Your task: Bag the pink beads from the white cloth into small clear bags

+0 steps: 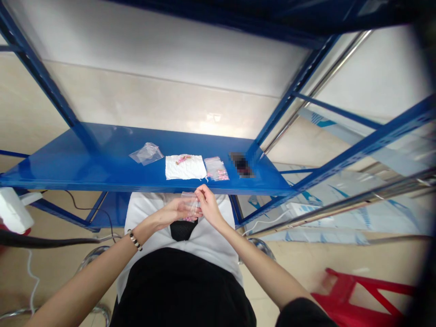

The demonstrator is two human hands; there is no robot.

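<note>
Over my lap, just below the shelf's front edge, my left hand point(182, 209) holds a small clear zip bag point(190, 196) with pink pieces low in it. My right hand point(206, 202) pinches the bag near its top right, its fingers closed. On the blue shelf point(102, 168) lies a white cloth pouch point(185, 170) with a small heap of pink and brownish beads point(184, 159) on it. Right beside the pouch is another zip bag point(217, 169) holding pinkish beads. Several flat clear bags point(148, 154) lie to the left.
A dark pixelated object point(241, 164) lies near the shelf's right end. Blue metal posts point(286, 109) frame both sides, and an upper shelf point(218, 20) hangs overhead. A red stool point(354, 295) stands on the floor at right. A white device point(15, 211) is at far left.
</note>
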